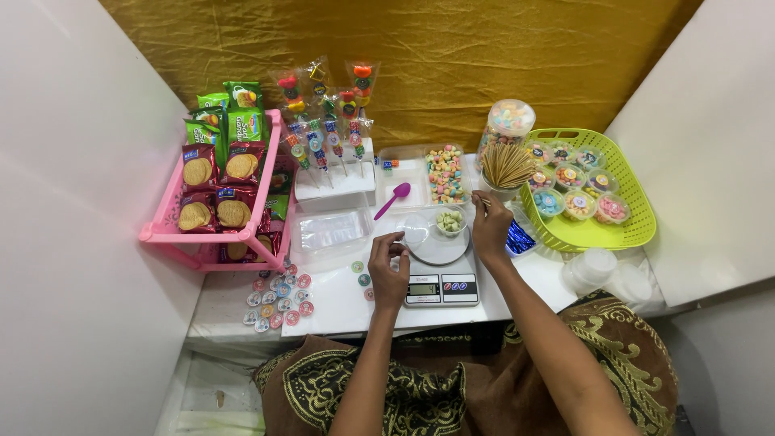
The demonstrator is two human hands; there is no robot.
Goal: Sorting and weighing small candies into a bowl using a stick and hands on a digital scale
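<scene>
My left hand [388, 269] rests by the left edge of a small digital kitchen scale [441, 289], fingers curled toward a clear lid [416, 230] on it. On the scale's round platform stands a small clear cup [450, 220] of pale candies. My right hand [490, 226] hovers at the right of the platform, fingertips pinched on something small near a cup of wooden sticks [505, 168]. What it pinches is too small to tell.
A pink rack [165, 230] of biscuit packets stands left. Candy skewers [327, 121] stick in a white block. A purple spoon [393, 199], a tray of coloured candies [446, 173], a candy jar [508, 123] and a green basket [630, 230] of filled cups lie behind.
</scene>
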